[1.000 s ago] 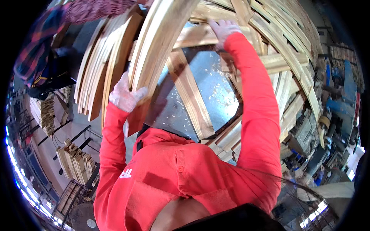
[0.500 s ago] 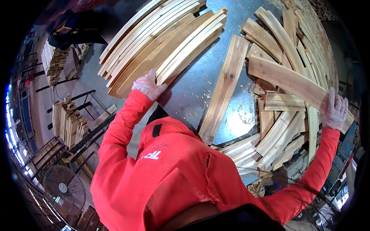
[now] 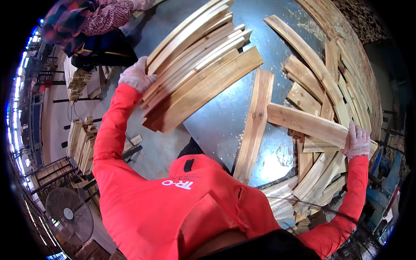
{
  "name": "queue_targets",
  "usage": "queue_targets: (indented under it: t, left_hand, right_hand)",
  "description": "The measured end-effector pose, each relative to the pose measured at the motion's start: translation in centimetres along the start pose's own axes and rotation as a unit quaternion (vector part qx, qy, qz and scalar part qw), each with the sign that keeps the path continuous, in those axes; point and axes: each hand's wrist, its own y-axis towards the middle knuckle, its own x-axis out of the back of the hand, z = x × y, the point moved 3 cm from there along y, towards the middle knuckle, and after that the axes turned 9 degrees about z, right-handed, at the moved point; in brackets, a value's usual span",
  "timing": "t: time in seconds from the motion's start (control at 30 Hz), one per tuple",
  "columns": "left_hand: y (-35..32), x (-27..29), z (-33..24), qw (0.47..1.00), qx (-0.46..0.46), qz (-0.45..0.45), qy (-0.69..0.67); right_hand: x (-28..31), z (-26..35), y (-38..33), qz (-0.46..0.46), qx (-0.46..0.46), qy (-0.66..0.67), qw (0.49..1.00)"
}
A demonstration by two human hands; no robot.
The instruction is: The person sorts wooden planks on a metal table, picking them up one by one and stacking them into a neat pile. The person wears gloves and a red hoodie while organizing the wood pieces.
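Note:
At the left of the metal table lies a stack of long wooden boards (image 3: pixel 203 80), fanned with uneven ends. My left hand (image 3: pixel 138 77), in a pale work glove, cups the near end of its outermost board, thumb apart from the fingers. On the right, my gloved right hand (image 3: pixel 358 141) grips the right end of a reddish wooden board (image 3: pixel 305 123). That board's other end meets the edge of a knotted board (image 3: pixel 256 117) lying lengthwise on the table. Beneath and beyond the gripped board, loose boards (image 3: pixel 303 84) lie crossed over each other.
Another person's patterned sleeve (image 3: pixel 106 19) shows at the upper left. Stacked wood stands on racks (image 3: pixel 82 141) at the left, above a round fan (image 3: pixel 69 212). More boards (image 3: pixel 318 173) pile up beside my right arm. Sawdust flecks the metal tabletop (image 3: pixel 216 115).
My left hand has moved to the stack's outer side, and the stack sits farther right and closer together. My right hand has drawn its board left and nearer. Another person's sleeve has come into view.

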Motion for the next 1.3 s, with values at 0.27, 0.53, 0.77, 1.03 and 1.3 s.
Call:
queue_targets:
  t: [0.27,0.53,0.77,1.03,1.3]
  left_hand:
    - [18.2,-4.6,9.8,0.993,-0.108,0.013,-0.05]
    - [15.8,-7.2,4.7,0.969,-0.155,0.156,-0.111]
    - [1.7,-1.2,-15.7,0.818,-0.482,-0.023,-0.312]
    - [-5.6,-11.6,-26.8,0.745,-0.353,0.415,-0.384]
    - [-8.6,-16.9,-20.1,0.767,-0.05,0.358,-0.531]
  right_hand:
    - [5.7,1.1,2.0,-0.148,0.089,-0.057,0.983]
    - [10.1,1.6,3.2,-0.136,0.101,-0.088,0.982]
    - [19.0,2.1,8.8,-0.279,0.189,-0.179,0.924]
    - [8.0,-0.7,14.2,-0.252,-0.153,0.047,0.954]
    - [-7.9,3.9,17.3,0.143,-0.228,0.381,0.884]
